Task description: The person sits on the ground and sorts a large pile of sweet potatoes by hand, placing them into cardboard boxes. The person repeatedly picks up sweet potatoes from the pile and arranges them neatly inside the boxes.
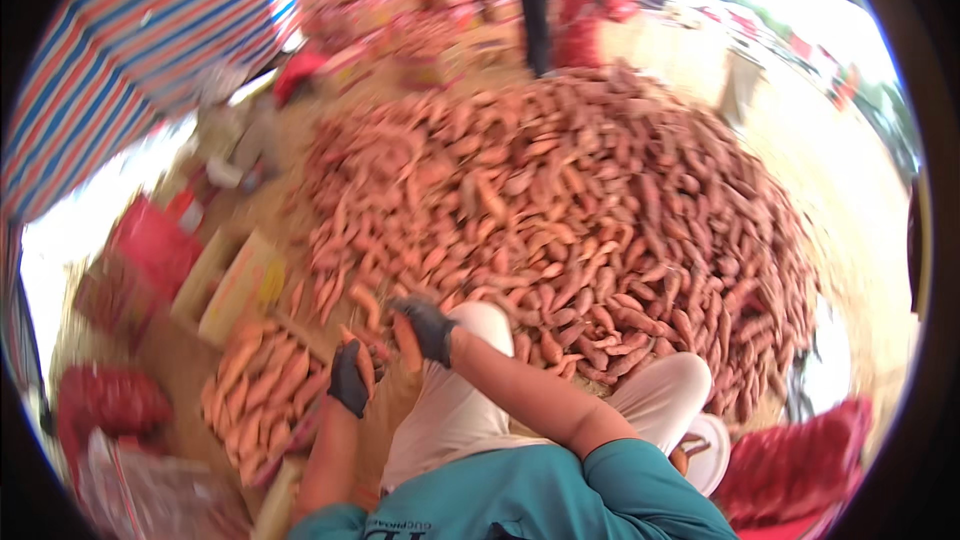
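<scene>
My left hand (pixel 349 382), in a dark glove, is closed around a sweet potato (pixel 364 369) beside a box filled with sweet potatoes (pixel 259 397). Near my knee, my right hand (pixel 426 330), gloved the same way, grips another sweet potato (pixel 407 343) that points down toward my lap. The two hands are a short way apart. Before me spreads a large heap of loose sweet potatoes (pixel 570 225), its near edge reaching my legs. A few more lie on the ground just beyond my hands.
Open cardboard boxes (pixel 244 289) and red mesh sacks (pixel 112 401) stand at left. A full red sack (pixel 795 465) and a white bucket (pixel 709 454) are at lower right. Behind the heap, a person (pixel 536 7) stands by stacked filled boxes (pixel 420 0). Striped sheeting (pixel 135 37) hangs upper left.
</scene>
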Available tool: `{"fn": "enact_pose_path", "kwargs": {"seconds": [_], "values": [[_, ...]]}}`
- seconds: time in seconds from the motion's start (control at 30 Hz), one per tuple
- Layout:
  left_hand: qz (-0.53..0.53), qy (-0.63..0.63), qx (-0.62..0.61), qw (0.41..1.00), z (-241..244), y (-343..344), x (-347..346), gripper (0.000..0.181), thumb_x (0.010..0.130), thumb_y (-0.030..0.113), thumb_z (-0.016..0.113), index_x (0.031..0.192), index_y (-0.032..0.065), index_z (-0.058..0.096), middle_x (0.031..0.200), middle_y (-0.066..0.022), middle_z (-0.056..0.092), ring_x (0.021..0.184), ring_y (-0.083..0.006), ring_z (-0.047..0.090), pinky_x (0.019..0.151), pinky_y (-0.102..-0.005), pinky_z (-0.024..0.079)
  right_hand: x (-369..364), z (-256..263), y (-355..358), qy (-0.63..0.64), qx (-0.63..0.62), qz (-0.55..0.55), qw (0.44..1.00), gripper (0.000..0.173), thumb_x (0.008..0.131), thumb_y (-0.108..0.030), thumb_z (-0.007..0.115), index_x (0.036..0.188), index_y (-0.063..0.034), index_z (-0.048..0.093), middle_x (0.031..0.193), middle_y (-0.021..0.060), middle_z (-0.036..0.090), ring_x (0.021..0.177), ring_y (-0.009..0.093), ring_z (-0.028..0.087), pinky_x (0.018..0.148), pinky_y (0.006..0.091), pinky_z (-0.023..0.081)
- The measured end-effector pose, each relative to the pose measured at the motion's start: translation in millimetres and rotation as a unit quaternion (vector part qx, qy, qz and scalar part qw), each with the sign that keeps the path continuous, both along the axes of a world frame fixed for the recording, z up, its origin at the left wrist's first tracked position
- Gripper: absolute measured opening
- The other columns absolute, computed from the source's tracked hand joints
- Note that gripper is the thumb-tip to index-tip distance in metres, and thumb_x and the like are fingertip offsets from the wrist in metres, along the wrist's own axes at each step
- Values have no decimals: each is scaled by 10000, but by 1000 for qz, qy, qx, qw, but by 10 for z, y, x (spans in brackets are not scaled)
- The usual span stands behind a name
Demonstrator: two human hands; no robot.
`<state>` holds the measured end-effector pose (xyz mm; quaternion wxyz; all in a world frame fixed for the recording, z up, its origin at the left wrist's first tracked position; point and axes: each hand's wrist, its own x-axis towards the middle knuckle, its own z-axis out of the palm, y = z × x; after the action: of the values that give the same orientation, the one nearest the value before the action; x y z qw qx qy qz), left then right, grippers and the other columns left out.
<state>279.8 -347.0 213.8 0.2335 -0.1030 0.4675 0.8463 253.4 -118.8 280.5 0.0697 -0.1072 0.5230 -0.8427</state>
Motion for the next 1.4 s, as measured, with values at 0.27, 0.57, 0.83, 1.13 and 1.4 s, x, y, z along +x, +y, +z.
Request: {"fn": "enact_pose_path", "kwargs": {"seconds": [0.27, 0.57, 0.83, 1.13, 1.4], "values": [[104, -101, -278, 950, -479, -626, 1325, 436, 897, 309, 587, 1244, 82, 449, 1005, -94, 588, 763, -218, 618, 631, -389, 524, 19, -396, -462, -328, 33, 30, 944, 181, 906, -254, 582, 973, -93, 536, 786, 78, 610, 646, 212, 590, 573, 344, 496], [-9, 178, -832, 526, -62, -1339, 763, 563, 885, 310, 596, 1402, 164, 428, 1276, -134, 536, 1101, -308, 547, 917, -463, 449, 6, -272, -683, -314, 61, 40, 947, 598, 861, -202, 652, 1370, -35, 384, 1053, 105, 604, 838, 202, 610, 703, 342, 511], [-5, 190, -897, 398, -492, -1511, 439, 623, 879, 484, 560, 1409, 185, 431, 1383, -121, 446, 1285, -340, 396, 1091, -528, 255, 45, -57, -769, -310, 90, 62, 944, 457, 880, -193, 631, 1267, -27, 455, 1001, 109, 611, 818, 213, 598, 696, 333, 503], [36, 244, -886, 392, -574, -1429, 156, 549, 905, 482, 529, 1345, 155, 498, 1446, -113, 395, 1333, -352, 349, 1116, -549, 192, 74, -18, -805, -329, 87, 68, 938, 393, 893, -179, 623, 1229, -45, 469, 933, 80, 616, 737, 184, 587, 610, 307, 499], [-55, 232, -879, 414, -560, -1344, 60, 534, 929, 485, 469, 1380, 198, 485, 1466, -88, 388, 1338, -316, 364, 1148, -545, 119, 79, -86, -813, -313, 88, 106, 940, 335, 893, -159, 606, 1187, -36, 501, 937, 87, 622, 762, 208, 604, 671, 310, 506]]}}
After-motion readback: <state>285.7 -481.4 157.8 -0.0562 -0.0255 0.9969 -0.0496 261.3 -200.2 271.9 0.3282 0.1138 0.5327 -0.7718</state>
